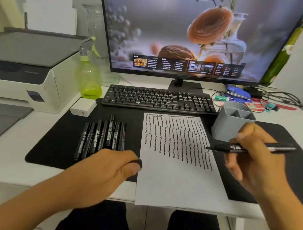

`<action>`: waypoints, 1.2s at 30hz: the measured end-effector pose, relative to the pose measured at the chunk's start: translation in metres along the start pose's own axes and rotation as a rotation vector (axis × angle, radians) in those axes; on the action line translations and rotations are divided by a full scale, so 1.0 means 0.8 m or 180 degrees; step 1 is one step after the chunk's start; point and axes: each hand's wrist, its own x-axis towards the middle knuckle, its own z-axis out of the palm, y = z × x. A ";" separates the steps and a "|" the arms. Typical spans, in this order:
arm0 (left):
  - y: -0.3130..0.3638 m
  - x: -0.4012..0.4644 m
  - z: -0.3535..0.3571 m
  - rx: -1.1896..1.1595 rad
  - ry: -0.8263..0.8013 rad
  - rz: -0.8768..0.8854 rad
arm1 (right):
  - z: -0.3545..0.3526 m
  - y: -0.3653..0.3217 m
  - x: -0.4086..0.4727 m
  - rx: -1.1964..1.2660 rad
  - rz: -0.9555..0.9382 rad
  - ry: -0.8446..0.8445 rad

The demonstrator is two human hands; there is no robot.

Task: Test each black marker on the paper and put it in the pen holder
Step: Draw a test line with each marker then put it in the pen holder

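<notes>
Black marker (249, 147) lies level in our right hand (252, 159), fingers pinching it, tip at the paper's (178, 180) three o'clock edge; our left hand (104, 171) curls around a cap (137, 162).

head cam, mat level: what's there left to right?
White charger block → row of black markers → left hand holding a cap → scribbled paper → right hand holding an uncapped marker.

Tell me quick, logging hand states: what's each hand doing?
Left hand: closed on a black marker cap.
Right hand: holding an uncapped black marker, tip at the paper.
</notes>
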 end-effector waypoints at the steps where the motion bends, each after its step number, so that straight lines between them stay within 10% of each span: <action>1: -0.001 0.007 0.005 0.0333 0.0274 0.0106 | 0.010 0.005 0.006 -0.0090 0.0028 -0.0062; 11: -0.044 0.056 0.043 0.1807 0.0422 0.0517 | 0.064 0.061 0.017 -0.0721 0.0722 0.0186; 36: -0.077 0.059 0.064 0.1368 0.0908 0.0702 | 0.133 0.148 0.027 -0.1823 0.0610 0.0355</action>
